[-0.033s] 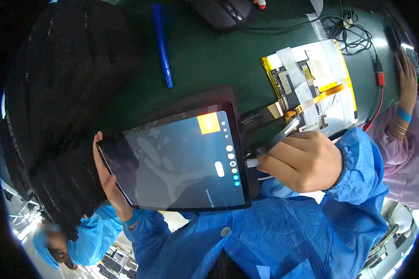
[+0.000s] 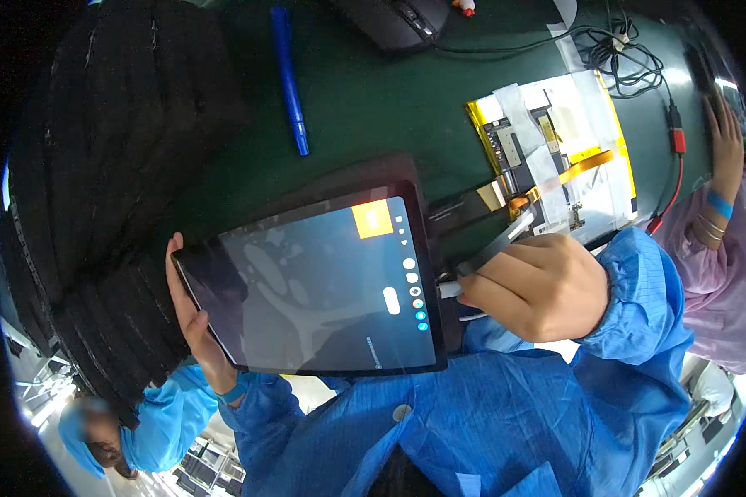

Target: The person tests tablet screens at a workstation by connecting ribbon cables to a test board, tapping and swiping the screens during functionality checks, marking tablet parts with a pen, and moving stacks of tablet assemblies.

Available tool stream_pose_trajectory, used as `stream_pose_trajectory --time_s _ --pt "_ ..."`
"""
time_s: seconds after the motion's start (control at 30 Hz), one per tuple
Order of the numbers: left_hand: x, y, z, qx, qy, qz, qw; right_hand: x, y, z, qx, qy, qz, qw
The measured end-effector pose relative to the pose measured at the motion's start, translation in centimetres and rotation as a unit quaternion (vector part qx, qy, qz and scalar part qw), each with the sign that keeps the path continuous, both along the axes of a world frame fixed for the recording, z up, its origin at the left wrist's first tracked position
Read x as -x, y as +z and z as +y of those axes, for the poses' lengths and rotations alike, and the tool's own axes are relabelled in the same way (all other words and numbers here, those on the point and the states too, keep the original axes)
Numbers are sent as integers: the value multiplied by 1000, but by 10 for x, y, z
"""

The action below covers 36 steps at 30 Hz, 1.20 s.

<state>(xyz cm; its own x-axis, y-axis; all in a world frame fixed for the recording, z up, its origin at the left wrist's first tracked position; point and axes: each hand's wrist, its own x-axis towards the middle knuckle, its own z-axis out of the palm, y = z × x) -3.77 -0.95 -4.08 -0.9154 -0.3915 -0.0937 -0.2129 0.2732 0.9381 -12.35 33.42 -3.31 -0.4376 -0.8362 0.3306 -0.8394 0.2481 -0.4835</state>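
A tablet (image 2: 307, 282) with a lit screen lies tilted in front of me, its icons along the right side. My left hand (image 2: 195, 319) grips its left edge, thumb on the front and fingers behind. At the right edge, my right hand (image 2: 539, 286) pinches a white cable plug (image 2: 449, 290) against or close beside the tablet; whether it is inserted cannot be seen. A grey strip with a white end (image 2: 510, 236) rises from the same fingers toward an opened circuit board assembly (image 2: 555, 157). A dark flat ribbon (image 2: 460, 207) runs between that assembly and the tablet.
A blue pen (image 2: 290, 83) lies on the green table (image 2: 365, 116), with a black mouse (image 2: 394, 21) behind it. Black covers (image 2: 124, 141) fill the left. A coiled black cable (image 2: 626, 54) and red connector (image 2: 677, 141) lie right, near another person's hand (image 2: 725, 141). Another person (image 2: 174, 410) is lower left.
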Motion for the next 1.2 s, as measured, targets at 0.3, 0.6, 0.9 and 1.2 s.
stream_pose_trajectory --time_s 0.3,0.6,0.9,1.2 --pt "-11 34 -8 416 -71 -10 907 -6 4 -3 -21 -48 70 996" --pt "43 42 147 419 -286 42 860 -8 4 -3 -2 -38 -17 999" --pt "42 31 148 381 -279 63 879 -7 1 3 -15 -10 -30 999" --pt "46 32 147 374 -276 68 883 -1 5 2 -23 10 -22 999"
